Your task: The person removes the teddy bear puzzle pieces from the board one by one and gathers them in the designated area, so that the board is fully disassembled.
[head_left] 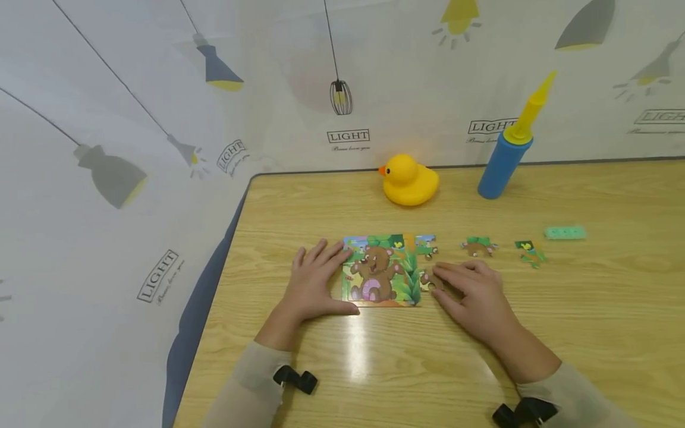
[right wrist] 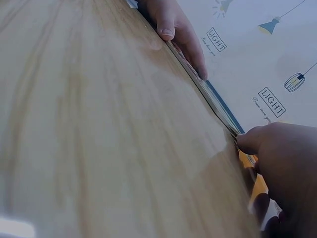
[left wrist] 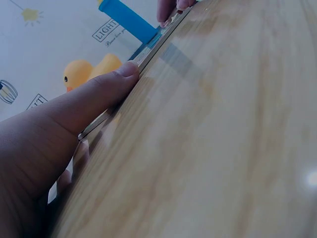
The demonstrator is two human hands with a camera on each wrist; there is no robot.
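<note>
A bear-picture jigsaw board (head_left: 377, 273) lies flat on the table. My left hand (head_left: 316, 282) is spread at its left side, fingertips on the left edge and thumb by the near edge; the left wrist view shows the thumb (left wrist: 106, 84) against the board's side. At the board's right edge my right hand (head_left: 476, 294) pinches a brown puzzle piece (head_left: 429, 279) between thumb and fingers. Just above it lies a puzzle piece with blue and green (head_left: 426, 245). In the right wrist view the right hand (right wrist: 287, 163) hides most of its piece.
Farther right lie a brown-and-green puzzle piece (head_left: 478, 246), another green piece (head_left: 530, 252) and a mint-green block (head_left: 565, 232). A yellow rubber duck (head_left: 409, 181) and a blue hand pump (head_left: 504, 163) with a yellow nozzle stand near the wall.
</note>
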